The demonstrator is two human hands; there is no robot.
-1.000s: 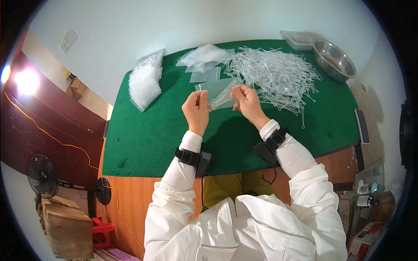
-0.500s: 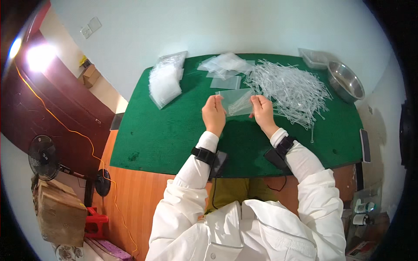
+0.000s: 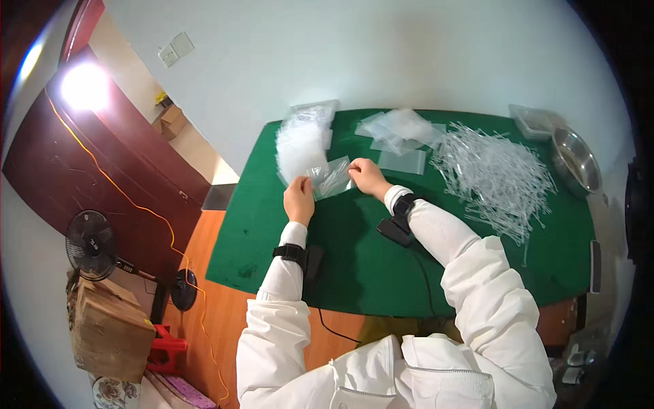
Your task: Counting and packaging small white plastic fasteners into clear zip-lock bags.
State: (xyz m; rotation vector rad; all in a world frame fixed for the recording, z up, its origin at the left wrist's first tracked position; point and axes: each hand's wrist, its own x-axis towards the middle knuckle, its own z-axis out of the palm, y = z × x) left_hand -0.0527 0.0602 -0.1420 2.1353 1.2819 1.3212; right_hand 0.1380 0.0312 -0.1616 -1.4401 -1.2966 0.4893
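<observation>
A clear plastic bag [image 3: 334,178] with several thin clear plastic pieces inside is stretched between my two hands. My left hand [image 3: 299,200] pinches its left end, and my right hand [image 3: 368,177] grips its right end. The bag is at the near edge of a stack of filled clear bags [image 3: 302,146] at the table's far left. To the right lies a large loose heap of thin clear plastic sticks [image 3: 494,177] with small looped ends. Flat, apparently unfilled bags [image 3: 398,129] are spread at the back middle, with a single bag [image 3: 402,162] in front of them.
The table has a green cloth top [image 3: 368,252]. At its back right stand a steel bowl [image 3: 575,160] and a clear plastic tray [image 3: 533,121]. A dark flat device [image 3: 595,266] rests at the right edge. Cables hang from my wrist straps.
Both hands have carried the filled bag leftward, from the middle of the table to the stack of filled bags. My view has shifted as well.
</observation>
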